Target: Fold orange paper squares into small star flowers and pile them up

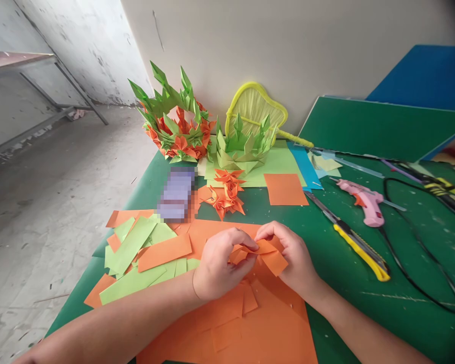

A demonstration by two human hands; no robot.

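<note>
Between both hands is a small folded orange paper (273, 259), held above a large orange sheet (273, 328). My left hand (224, 260) pinches its left part between thumb and fingers. On its upper right side, my right hand (290, 247) grips it with closed fingers. Just beyond the hands lie several orange folded paper flowers (227, 196). An orange paper square (286, 189) is to their right. Green and orange paper pieces (136, 247) are piled left of my left hand.
Behind stand a green and orange paper crown (178, 136), a green paper crown (242, 151) and a yellow fan (256, 103). A yellow cutter (358, 247) and a pink glue gun (364, 202) with a black cable lie right. A blurred phone (176, 194) is left.
</note>
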